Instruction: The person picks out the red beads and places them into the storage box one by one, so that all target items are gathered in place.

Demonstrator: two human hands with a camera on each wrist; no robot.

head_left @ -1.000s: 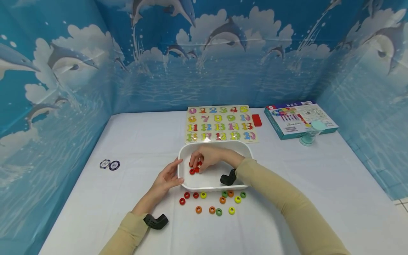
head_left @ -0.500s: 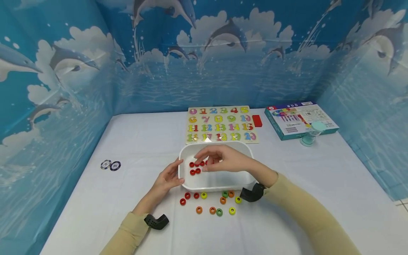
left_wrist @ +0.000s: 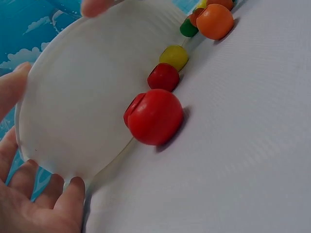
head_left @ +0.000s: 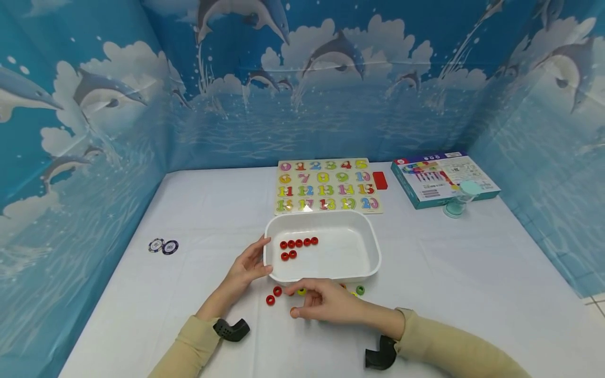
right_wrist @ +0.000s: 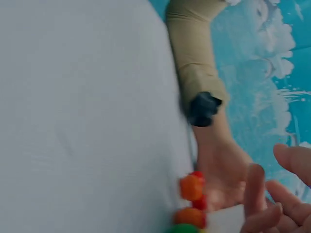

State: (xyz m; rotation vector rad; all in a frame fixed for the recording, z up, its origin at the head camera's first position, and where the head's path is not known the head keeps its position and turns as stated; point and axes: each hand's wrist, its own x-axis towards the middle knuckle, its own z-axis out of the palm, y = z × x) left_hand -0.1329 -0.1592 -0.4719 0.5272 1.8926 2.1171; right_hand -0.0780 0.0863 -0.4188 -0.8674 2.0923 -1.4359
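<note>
A white tray (head_left: 342, 252) stands in the middle of the table. My left hand (head_left: 248, 268) grips its left end, thumb and fingers at the rim. Inside lie small red beads with holes (head_left: 288, 244), arranged in a row with a shorter row in front. Along the tray's front lie loose beads: red (left_wrist: 155, 116), yellow (left_wrist: 173, 58), orange (left_wrist: 215, 22) and green (head_left: 357, 290). My right hand (head_left: 331, 303) hovers over these loose beads, thumb and index finger spread apart with nothing between them. It hides several beads; an orange one peeks out by the thumb tip.
Behind the tray lies a number puzzle board (head_left: 314, 185), with a red block (head_left: 380, 180) beside it. A boxed set (head_left: 444, 178) and a turquoise-capped sand timer (head_left: 460, 199) stand at the back right. Two round chips (head_left: 170, 247) lie at the left.
My right hand has left the red beads in the tray and come back over the front rim to the loose beads. My left hand has stayed at the tray's left end.
</note>
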